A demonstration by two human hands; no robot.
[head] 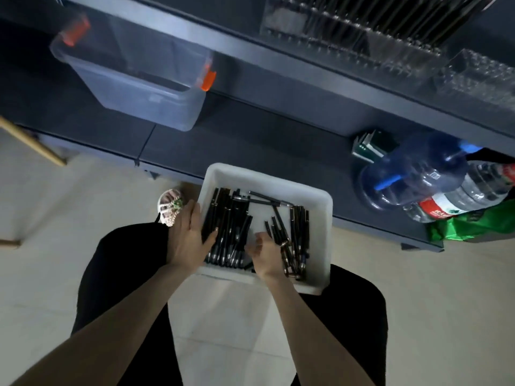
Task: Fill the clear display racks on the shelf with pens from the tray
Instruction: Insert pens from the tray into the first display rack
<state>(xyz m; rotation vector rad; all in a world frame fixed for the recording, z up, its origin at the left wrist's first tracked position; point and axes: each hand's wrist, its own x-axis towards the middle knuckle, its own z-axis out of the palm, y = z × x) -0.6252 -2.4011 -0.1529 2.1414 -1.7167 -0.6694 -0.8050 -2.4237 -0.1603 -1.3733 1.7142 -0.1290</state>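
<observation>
Two hands: left hand (189, 235) and right hand (263, 250), both at a white rectangular plastic tray (324, 232), bare forearms reaching in from the lower edge of view.
Left hand: clasped on the tray's left wall, fingers along the outside, thumb inside across the pens.
Right hand: inside the tray between the two bunches, fingers curled, just beside the right bunch; grip on any pen impossible to tell.
Tray: resting on a lap in black trousers (119, 274), just in front of the dark grey shelf unit (250, 140).
Slim black pens (228, 227): many, all inside the tray; one thick bunch by the left wall, a second bunch (299, 232) by the right wall, a few lying crosswise near the far wall.
Clear plastic display racks (348, 37): on the upper shelf, top right, blurred; dark slanted pens standing in the left one, another clear rack (479, 76) just to its right.
Translucent storage box with orange latches (133, 79): on the lower shelf, upper left, well apart from the tray.
Blue water jug (412, 174): lying on the lower shelf at right, touching a clear bottle with a red label (459, 196); green bag (473, 224) beside them.
Pale sandal (170, 204): on the beige floor, just beside the left hand.
</observation>
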